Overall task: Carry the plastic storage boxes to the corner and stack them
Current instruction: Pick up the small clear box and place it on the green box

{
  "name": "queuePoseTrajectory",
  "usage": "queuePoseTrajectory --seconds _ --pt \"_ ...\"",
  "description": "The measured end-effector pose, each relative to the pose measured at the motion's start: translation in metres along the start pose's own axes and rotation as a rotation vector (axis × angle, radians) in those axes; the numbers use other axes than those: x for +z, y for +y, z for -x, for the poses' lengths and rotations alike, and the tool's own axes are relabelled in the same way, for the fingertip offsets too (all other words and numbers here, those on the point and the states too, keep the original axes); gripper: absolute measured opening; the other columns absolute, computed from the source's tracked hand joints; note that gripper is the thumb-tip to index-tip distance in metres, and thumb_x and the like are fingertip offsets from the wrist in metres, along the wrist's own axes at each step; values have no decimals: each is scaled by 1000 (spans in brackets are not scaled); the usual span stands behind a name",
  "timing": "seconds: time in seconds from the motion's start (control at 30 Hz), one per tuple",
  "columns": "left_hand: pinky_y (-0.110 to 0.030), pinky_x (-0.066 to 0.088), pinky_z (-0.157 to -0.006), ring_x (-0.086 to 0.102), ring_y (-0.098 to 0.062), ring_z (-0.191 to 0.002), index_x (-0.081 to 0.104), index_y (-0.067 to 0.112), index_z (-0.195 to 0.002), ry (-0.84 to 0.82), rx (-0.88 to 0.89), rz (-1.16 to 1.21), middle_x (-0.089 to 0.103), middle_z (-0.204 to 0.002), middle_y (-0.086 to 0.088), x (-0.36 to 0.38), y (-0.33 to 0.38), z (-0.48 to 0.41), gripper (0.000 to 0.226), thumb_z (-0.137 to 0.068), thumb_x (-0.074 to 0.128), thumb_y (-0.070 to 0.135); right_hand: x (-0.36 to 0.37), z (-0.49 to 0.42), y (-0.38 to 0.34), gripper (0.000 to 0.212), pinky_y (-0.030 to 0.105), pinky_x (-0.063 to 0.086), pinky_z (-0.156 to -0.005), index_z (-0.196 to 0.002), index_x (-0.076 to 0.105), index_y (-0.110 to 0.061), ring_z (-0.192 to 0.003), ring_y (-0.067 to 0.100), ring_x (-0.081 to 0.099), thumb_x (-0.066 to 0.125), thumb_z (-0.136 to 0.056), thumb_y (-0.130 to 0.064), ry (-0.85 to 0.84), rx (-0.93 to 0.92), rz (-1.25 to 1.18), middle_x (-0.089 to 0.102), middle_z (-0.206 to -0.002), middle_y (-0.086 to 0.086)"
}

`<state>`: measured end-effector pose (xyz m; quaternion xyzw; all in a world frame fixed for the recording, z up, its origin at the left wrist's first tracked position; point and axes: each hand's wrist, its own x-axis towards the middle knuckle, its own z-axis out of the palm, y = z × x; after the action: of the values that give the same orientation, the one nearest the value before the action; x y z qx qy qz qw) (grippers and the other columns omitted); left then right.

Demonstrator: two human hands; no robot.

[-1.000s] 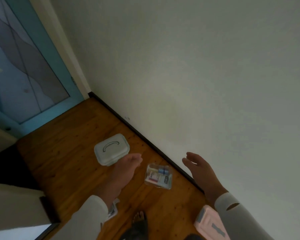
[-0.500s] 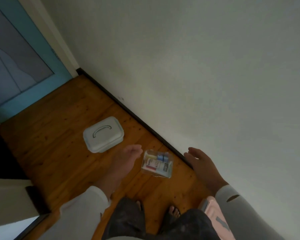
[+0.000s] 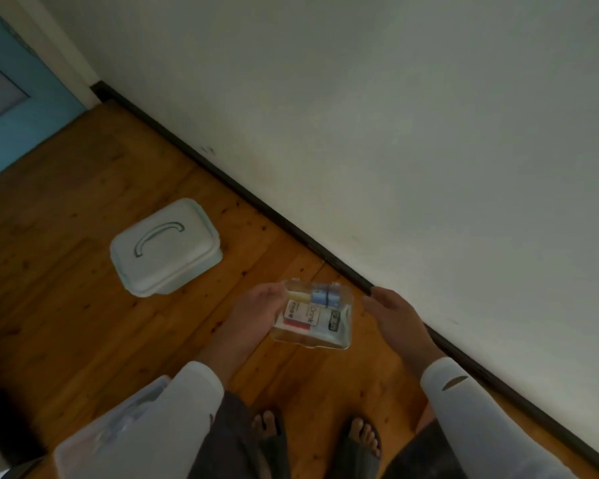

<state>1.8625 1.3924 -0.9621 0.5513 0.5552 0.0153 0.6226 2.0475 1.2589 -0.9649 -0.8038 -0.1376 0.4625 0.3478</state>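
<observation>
Person stands over a small clear box (image 3: pixel 312 318) on the wooden floor (image 3: pixel 66 305), bent toward it, with sandalled feet (image 3: pixel 317 440) at six o'clock of it. The left hand (image 3: pixel 256 318) comes in from nine o'clock, fingers fairly straight and lying at the box's left edge (touching, as far as I can tell, not wrapped round it). The right hand (image 3: pixel 391 316) is at three o'clock, spread and relaxed, with a small gap to the box wall and holding nothing. The hands flank it on both sides, likely because the box is wide and flat with loose packets and small bottles inside, so a two-sided lift would keep it level. I can't tell if it has left the floor. A white lidded box (image 3: pixel 165 247) with a handle on top sits at ten o'clock, nearer the corner (image 3: pixel 99 89) at eleven, probably the base of the stack. A larger translucent box (image 3: pixel 111 433) is at seven o'clock by the left sleeve. The skirting board (image 3: pixel 329 252) runs past at two o'clock. Nothing is stacked yet.
</observation>
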Motion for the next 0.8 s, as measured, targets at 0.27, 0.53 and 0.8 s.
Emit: queuePoseTrajectory --seconds 0.27,0.53,0.8 --pt "-13 50 -47 70 -2 -65 64 28 -97 36 -77 105 74 -81 7 40 -68 -108 10 -97 54 30 45 -106 76 26 14 36 -57 -121 54 -28 -74 -5 49 53 -96 -37 28 53 -124 53 -93 -16" --pt "-32 58 -60 71 -22 -82 61 29 -95 156 -153 263 69 -91 -4 62 -132 -180 9 -97 54 25 90 -174 143 40 8 40 -40 -133 50 -19 -72 -2 58 51 -97 -38 91 87 -124 64 -101 -6" --pt "-34 60 -71 64 -20 -101 42 28 -142 398 -129 141 59 -123 -1 65 -185 -214 54 -91 62 22 109 -203 187 39 18 41 -52 -131 47 -20 -73 3 54 56 -96 -32 132 79 -89 64 -110 3"
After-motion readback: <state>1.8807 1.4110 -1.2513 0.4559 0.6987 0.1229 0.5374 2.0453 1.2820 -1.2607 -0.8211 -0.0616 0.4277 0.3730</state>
